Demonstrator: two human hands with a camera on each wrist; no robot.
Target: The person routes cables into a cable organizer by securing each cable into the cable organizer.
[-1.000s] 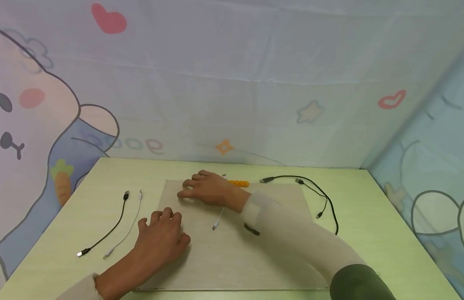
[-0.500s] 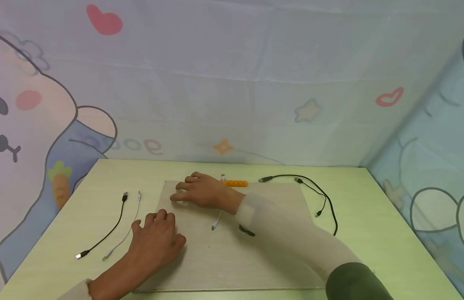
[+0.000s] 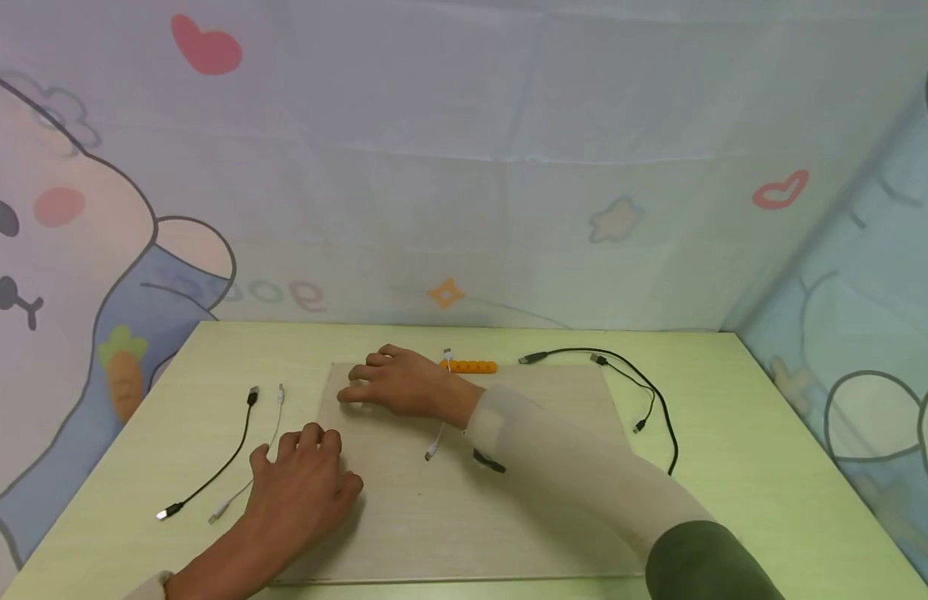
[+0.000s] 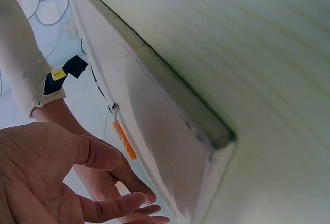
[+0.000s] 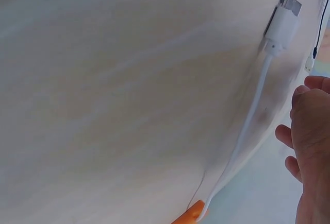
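Note:
An orange cable clip [image 3: 475, 367] lies at the back edge of the pale board [image 3: 464, 533]. A white USB cable [image 3: 432, 451] runs through its left end. In the right wrist view the white USB plug [image 5: 282, 28] rests on the board, and its cord leads to the orange clip [image 5: 190, 214]. My right hand [image 3: 404, 383] is over the board's back left part, hiding some of the cord, with nothing held. Over the board's left edge, my left hand [image 3: 299, 483] has loosely bent fingers and nothing between them. It partly covers a second white cable [image 3: 280, 412].
Left of the board lies a short black USB cable [image 3: 232, 450]. On the right are a thick black cable [image 3: 661, 400] and a shorter thin black cable [image 3: 632, 382]. My right forearm crosses the board. A printed cloth [image 3: 464, 167] hangs behind the table.
Both hands have drifted left, the left one also slightly toward me. More of the orange clip and the white cable's far plug shows now. The cables look unmoved.

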